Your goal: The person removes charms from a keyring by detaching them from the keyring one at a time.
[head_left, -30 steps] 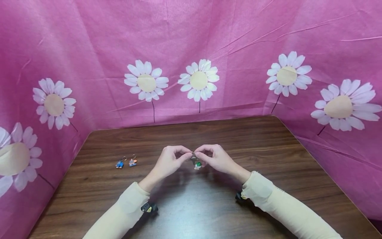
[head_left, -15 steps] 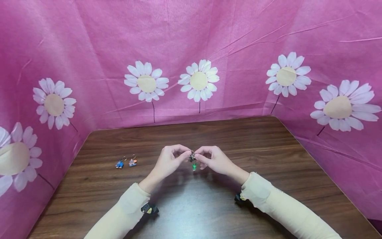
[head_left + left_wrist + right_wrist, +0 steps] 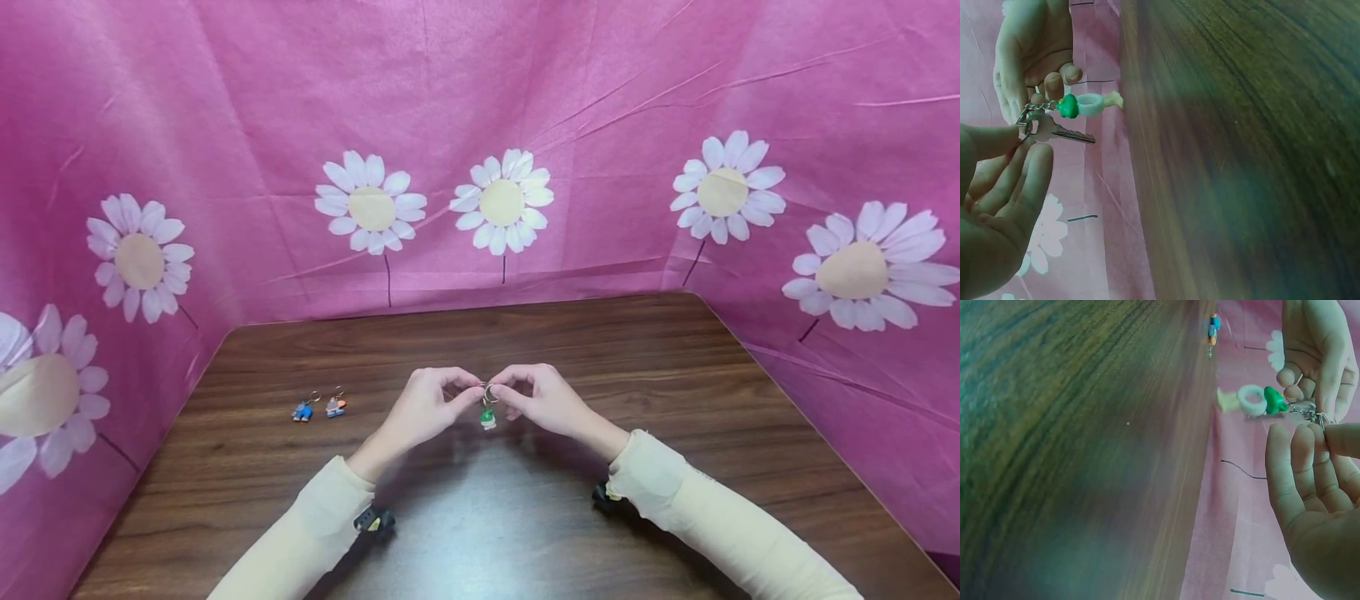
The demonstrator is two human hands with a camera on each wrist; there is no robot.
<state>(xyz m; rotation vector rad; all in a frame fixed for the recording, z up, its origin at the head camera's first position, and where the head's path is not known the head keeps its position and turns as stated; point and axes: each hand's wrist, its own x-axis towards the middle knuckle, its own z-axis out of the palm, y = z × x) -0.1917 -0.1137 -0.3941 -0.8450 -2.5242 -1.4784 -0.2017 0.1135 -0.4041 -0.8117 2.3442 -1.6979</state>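
Note:
Over the middle of the table, my left hand (image 3: 431, 408) and right hand (image 3: 543, 404) meet at the fingertips. Between thumb and fingers, each pinches the metal key ring (image 3: 1322, 419) from its own side. A keychain charm (image 3: 488, 417), green on top with a white ring-shaped part and a pale yellow end, dangles from the ring on a short chain (image 3: 1041, 107). Beside it a silver key (image 3: 1072, 133) hangs from the same ring, seen best in the left wrist view. Fingertips partly hide the ring.
Two small keychains lie on the brown wooden table (image 3: 600, 350) to the left: a blue one (image 3: 302, 412) and a grey-and-orange one (image 3: 335, 407), each with a ring. A pink cloth (image 3: 600, 83) with white daisies surrounds the table's back and sides.
The green charm has turned as it hangs, and has shifted a little left since a second ago. The ring has been turned between the fingertips; both hands stay nearly in place.

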